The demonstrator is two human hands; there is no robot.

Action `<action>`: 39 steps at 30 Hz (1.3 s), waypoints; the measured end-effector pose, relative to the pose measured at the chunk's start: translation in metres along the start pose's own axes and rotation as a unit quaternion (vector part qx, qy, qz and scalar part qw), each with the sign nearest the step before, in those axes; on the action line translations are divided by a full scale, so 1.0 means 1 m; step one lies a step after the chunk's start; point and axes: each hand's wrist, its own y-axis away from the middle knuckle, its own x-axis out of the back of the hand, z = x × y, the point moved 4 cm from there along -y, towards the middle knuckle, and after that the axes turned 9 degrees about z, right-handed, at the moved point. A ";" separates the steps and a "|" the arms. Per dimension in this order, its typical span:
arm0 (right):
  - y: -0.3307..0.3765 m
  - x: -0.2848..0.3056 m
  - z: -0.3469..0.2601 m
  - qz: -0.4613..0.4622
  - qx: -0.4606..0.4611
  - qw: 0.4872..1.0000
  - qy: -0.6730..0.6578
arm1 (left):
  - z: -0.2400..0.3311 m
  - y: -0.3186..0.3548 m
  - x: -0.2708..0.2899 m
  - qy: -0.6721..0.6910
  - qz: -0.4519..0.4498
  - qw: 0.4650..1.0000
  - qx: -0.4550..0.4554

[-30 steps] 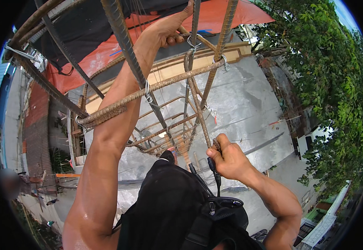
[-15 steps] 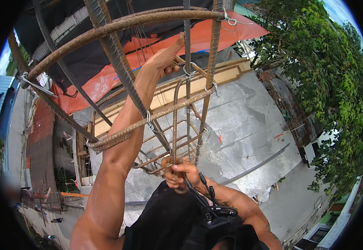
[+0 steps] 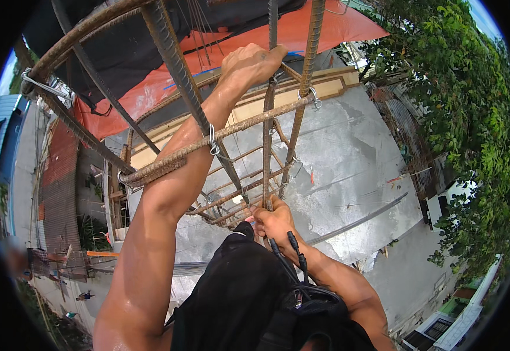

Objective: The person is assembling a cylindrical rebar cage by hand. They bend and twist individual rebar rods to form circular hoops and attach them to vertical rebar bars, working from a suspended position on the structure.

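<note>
My left hand reaches through the cage of ribbed steel bars. Its fingers are curled and partly hidden, and the thumb lies over an upright rebar. Lower down, my right hand is closed around a rusty steel bar, which runs up toward the left hand, in line with that upright. A rusty stirrup crosses in front of my left forearm, tied by wire to a thick upright. Another wire tie joins it to the right-hand upright.
Lower stirrups of the cage surround the space below my hands. Far beneath lies a grey concrete surface. An orange tarp and wooden boards are behind the cage; a leafy tree stands right. Black cables hang by my right wrist.
My left hand has turned over and its thumb has come down onto the upright. My right hand has moved slightly up and right with the bar. The cage has shifted in view.
</note>
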 end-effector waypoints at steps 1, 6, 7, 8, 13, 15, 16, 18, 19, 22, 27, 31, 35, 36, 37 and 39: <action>0.002 0.005 -0.003 0.025 0.011 0.999 0.026 | 0.003 0.000 0.001 -0.005 0.016 1.000 -0.018; 0.006 0.026 -0.009 0.151 0.128 0.977 0.079 | 0.000 0.002 -0.003 -0.004 0.030 1.000 -0.006; 0.005 0.029 -0.005 0.168 0.134 0.973 0.087 | -0.001 0.003 -0.005 -0.007 0.031 0.999 -0.001; 0.005 0.031 -0.004 0.171 0.164 0.968 0.084 | -0.002 0.005 -0.007 -0.004 0.044 0.999 -0.002; -0.006 0.051 0.002 0.130 0.196 0.972 0.010 | 0.000 0.006 -0.006 -0.008 0.021 1.000 -0.009; -0.007 0.054 0.002 0.051 0.175 0.983 -0.035 | 0.003 0.006 -0.003 0.019 -0.019 1.000 -0.003; -0.007 0.055 0.004 0.019 0.119 0.991 -0.060 | 0.005 0.006 -0.001 0.022 -0.042 0.999 -0.004; -0.002 0.058 0.002 0.029 0.134 0.990 -0.036 | 0.007 0.009 0.005 0.038 -0.057 0.997 -0.027; -0.001 0.059 0.003 0.053 0.117 0.990 -0.051 | 0.008 0.009 0.009 0.032 -0.058 0.997 -0.045; 0.002 0.054 0.004 0.094 0.151 0.984 0.002 | 0.008 0.009 0.014 0.076 -0.066 0.994 -0.042; -0.007 0.040 0.005 0.119 0.210 0.969 0.045 | -0.006 0.014 0.016 0.067 -0.006 0.996 -0.054; -0.009 0.040 0.003 0.112 0.222 0.968 0.030 | -0.034 0.060 0.020 0.245 0.216 0.918 -0.224; -0.017 0.047 0.004 0.095 0.231 0.968 0.040 | -0.116 0.126 -0.012 0.546 0.191 0.814 0.062; -0.019 0.048 0.004 0.093 0.236 0.966 0.046 | -0.132 0.137 -0.013 0.494 0.257 0.821 0.127; -0.024 0.048 -0.002 0.088 0.253 0.962 0.047 | -0.138 0.148 -0.007 0.433 0.311 0.838 0.113; -0.026 0.046 -0.007 0.107 0.263 0.956 0.073 | -0.138 0.137 0.002 0.366 0.376 0.848 0.081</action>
